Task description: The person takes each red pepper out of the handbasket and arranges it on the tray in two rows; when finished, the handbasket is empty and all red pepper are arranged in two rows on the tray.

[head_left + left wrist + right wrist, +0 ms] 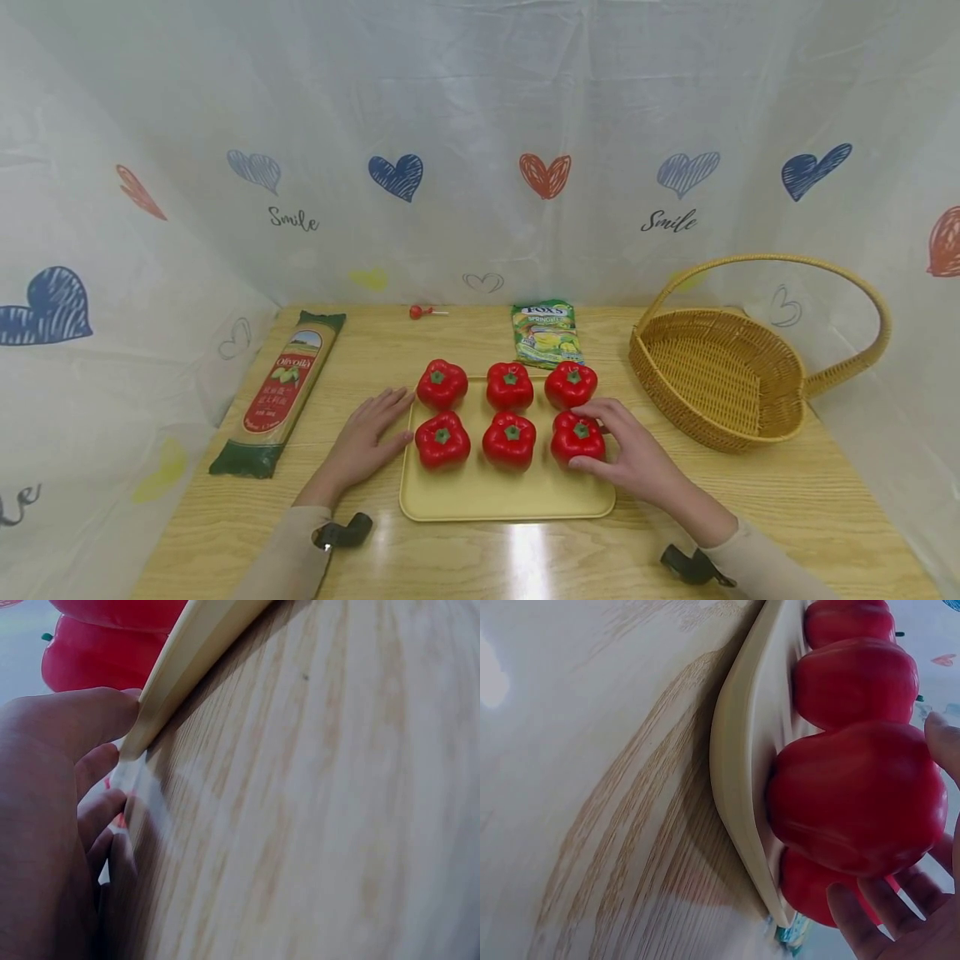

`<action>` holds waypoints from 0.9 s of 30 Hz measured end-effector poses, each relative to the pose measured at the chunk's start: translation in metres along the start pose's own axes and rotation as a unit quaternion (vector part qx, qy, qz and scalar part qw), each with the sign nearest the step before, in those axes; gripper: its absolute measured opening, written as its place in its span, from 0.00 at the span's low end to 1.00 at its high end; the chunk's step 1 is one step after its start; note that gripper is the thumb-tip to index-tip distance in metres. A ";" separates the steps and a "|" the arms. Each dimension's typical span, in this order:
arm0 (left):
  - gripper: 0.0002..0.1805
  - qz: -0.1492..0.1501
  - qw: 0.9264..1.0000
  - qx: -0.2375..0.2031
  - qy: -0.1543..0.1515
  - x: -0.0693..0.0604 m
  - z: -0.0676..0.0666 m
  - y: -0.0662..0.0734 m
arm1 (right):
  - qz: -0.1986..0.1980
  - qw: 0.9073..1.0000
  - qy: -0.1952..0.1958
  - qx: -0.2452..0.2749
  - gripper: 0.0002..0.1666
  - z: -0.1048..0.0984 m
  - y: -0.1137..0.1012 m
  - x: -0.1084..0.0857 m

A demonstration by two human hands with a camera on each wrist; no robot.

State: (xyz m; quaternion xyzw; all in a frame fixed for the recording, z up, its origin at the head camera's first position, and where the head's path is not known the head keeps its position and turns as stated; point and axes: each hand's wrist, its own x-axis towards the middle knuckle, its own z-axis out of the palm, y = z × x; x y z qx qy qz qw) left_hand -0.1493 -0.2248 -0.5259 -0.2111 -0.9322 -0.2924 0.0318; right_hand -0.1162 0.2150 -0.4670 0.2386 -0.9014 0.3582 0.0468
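Red bell peppers with green stems sit in two rows of three on a pale yellow tray. My right hand holds the front right bell pepper, thumb at its near side and fingers at its far side. In the right wrist view that bell pepper lies between thumb and fingers, low in the tray. To the tray's left, my left hand rests with fingers extended. Its thumb touches the tray rim in the left wrist view, close to the front left bell pepper.
A wicker basket with a tall handle stands at the right. Behind the tray lie a green candy bag and a red lollipop. A long pasta packet lies at the left. A heart-printed curtain surrounds the wooden table.
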 end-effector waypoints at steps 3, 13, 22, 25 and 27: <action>0.34 0.001 1.000 -0.001 0.000 0.000 0.000 0.000 | 0.000 1.000 0.003 0.005 0.38 -0.001 0.000 0.000; 0.34 0.010 1.000 -0.002 0.004 0.000 0.000 0.000 | -0.011 1.000 0.011 -0.001 0.27 -0.006 0.004 -0.004; 0.34 0.002 1.000 -0.011 0.007 -0.002 0.000 -0.002 | -0.017 0.999 0.023 -0.036 0.25 -0.015 0.012 -0.005; 0.35 -0.017 0.999 -0.036 0.004 -0.003 -0.003 -0.001 | -0.019 0.998 0.034 -0.047 0.25 -0.019 0.015 -0.002; 0.35 -0.041 0.998 -0.057 0.001 -0.004 -0.006 -0.001 | -0.015 0.998 0.039 -0.050 0.25 -0.021 0.017 0.001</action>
